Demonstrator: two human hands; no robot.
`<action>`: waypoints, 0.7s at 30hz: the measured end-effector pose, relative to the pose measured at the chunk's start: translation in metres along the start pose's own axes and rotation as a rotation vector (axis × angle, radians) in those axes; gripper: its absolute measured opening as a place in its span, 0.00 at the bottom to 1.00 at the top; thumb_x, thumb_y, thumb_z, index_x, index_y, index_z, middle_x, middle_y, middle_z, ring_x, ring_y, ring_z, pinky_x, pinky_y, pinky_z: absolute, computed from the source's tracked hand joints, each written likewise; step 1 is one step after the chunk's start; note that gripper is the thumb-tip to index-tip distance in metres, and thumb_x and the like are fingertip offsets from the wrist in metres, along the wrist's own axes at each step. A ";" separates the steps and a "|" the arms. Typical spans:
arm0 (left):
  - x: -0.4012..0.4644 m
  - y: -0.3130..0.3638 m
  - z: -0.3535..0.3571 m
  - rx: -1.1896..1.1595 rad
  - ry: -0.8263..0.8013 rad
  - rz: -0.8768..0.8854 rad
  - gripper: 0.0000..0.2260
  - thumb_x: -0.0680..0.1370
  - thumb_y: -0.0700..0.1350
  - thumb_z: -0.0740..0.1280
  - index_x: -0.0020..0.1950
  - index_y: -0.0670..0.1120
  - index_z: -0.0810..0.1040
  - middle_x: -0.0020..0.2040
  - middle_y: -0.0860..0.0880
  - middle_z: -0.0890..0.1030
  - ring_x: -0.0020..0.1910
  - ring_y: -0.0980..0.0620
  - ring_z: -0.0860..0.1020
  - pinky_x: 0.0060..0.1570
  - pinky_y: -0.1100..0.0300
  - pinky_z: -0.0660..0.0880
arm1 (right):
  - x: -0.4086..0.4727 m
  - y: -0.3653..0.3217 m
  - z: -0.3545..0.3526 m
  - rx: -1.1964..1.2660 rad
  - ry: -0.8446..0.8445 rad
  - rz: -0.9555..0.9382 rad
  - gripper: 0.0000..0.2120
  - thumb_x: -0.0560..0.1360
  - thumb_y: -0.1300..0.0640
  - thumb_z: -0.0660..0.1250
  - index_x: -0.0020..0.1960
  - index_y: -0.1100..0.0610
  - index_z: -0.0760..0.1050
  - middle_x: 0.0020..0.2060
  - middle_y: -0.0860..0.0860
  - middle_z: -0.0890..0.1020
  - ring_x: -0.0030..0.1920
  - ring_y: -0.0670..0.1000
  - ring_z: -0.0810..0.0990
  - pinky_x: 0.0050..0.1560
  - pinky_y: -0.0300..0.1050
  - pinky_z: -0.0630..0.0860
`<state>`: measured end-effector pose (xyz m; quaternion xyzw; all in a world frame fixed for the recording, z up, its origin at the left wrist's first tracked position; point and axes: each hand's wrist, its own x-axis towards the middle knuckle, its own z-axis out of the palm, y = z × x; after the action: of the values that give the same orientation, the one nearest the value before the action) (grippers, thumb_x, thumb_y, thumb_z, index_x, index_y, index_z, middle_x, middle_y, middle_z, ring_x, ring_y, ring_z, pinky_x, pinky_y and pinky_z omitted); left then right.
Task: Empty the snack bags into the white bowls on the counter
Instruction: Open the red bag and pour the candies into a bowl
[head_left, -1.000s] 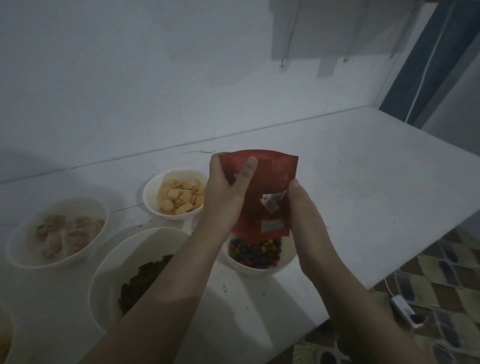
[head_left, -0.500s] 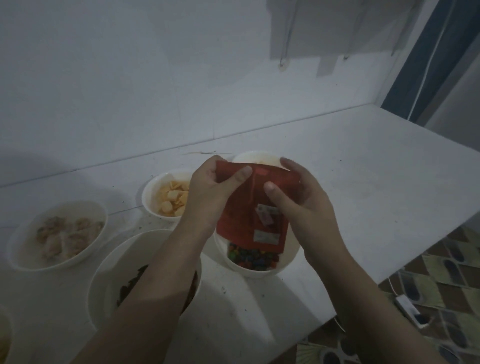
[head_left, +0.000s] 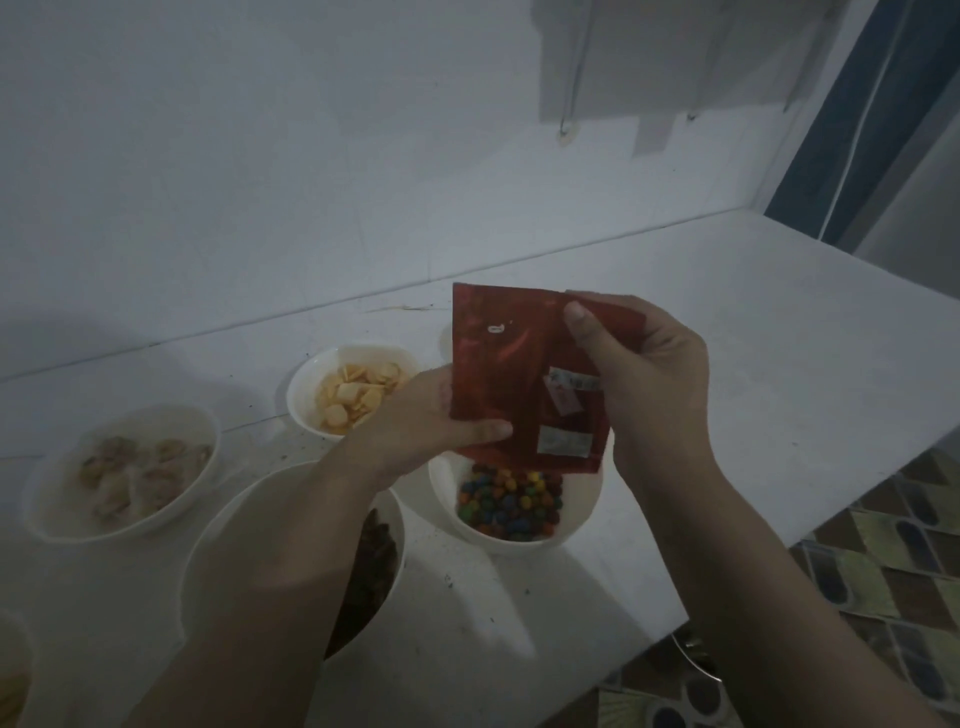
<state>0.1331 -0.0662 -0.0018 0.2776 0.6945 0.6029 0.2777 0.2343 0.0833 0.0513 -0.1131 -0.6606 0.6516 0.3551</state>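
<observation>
A red snack bag (head_left: 511, 374) hangs over a white bowl (head_left: 576, 525) that holds small multicoloured candies (head_left: 511, 501). My left hand (head_left: 415, 421) pinches the bag's lower left edge, thumb in front. My right hand (head_left: 649, 374) grips its upper right corner, thumb across the front. The bag's lower edge points down at the candy bowl. Whether anything is still inside the bag is hidden.
A white bowl of round yellow crackers (head_left: 358, 395) sits behind left. A bowl of pale lumps (head_left: 130, 473) stands at the left, and a bowl of dark pieces (head_left: 371, 566) lies under my left forearm. The counter edge (head_left: 779, 566) runs diagonally at right, with patterned floor (head_left: 883, 582) below.
My left hand slid from the bag's top down to its lower left edge. My right hand moved up to the top right corner. The bag lifted and spread flatter.
</observation>
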 end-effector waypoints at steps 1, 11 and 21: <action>-0.001 -0.002 0.000 0.052 -0.028 -0.044 0.29 0.59 0.56 0.79 0.59 0.54 0.80 0.56 0.52 0.84 0.58 0.51 0.81 0.61 0.46 0.76 | 0.001 -0.001 0.000 0.003 0.003 0.004 0.06 0.74 0.58 0.71 0.41 0.49 0.82 0.37 0.46 0.86 0.40 0.47 0.86 0.39 0.39 0.81; 0.006 0.018 0.001 -0.276 0.229 0.202 0.12 0.73 0.48 0.73 0.55 0.46 0.82 0.49 0.47 0.85 0.49 0.49 0.83 0.54 0.51 0.78 | -0.001 0.007 -0.001 -0.077 -0.058 -0.016 0.07 0.74 0.58 0.72 0.42 0.47 0.83 0.37 0.44 0.86 0.40 0.44 0.85 0.40 0.37 0.80; 0.012 0.017 0.012 -0.350 0.502 0.235 0.06 0.78 0.41 0.68 0.53 0.42 0.82 0.47 0.46 0.85 0.48 0.48 0.83 0.50 0.53 0.79 | -0.008 0.037 -0.004 -0.141 -0.309 0.284 0.02 0.72 0.51 0.74 0.44 0.47 0.82 0.38 0.40 0.86 0.39 0.40 0.85 0.35 0.30 0.77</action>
<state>0.1340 -0.0475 0.0130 0.1464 0.5904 0.7906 0.0699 0.2309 0.0865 0.0131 -0.1282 -0.7286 0.6569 0.1455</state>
